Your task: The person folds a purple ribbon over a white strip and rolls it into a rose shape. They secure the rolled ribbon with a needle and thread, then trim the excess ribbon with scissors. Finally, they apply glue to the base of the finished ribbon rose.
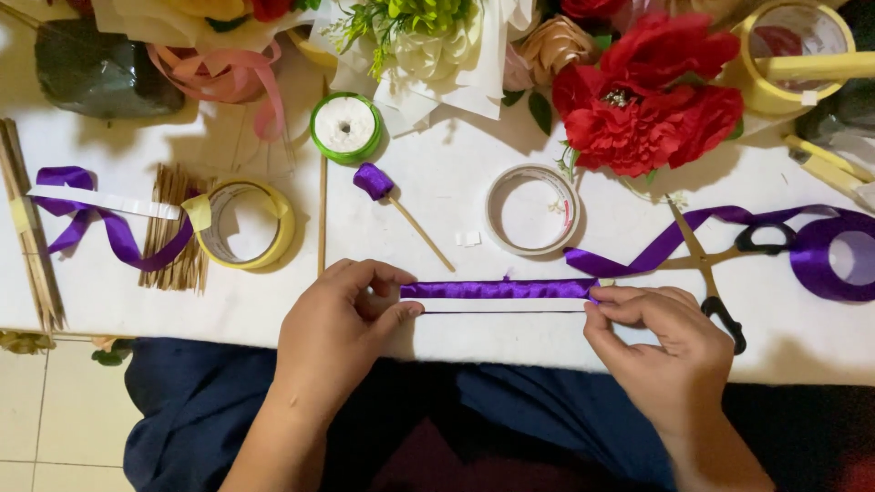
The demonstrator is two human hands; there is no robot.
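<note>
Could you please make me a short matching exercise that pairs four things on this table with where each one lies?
Things:
1. purple strip
2. scissors
3. green spool
4. red flowers

Places:
A. far side, right of centre
B. between the left hand and right hand
C. far side, left of centre
D. right, under loose purple ribbon

Pairs: 1-B, 2-D, 3-C, 4-A

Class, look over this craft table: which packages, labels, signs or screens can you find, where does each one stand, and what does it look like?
None: no package, label, sign or screen shows.
Nearest in kind are bare rolls: yellow tape roll, left of centre; green ribbon spool, behind it; clear tape ring, centre.
Both hands, left hand and right hand, hold a purple ribbon strip.
</note>
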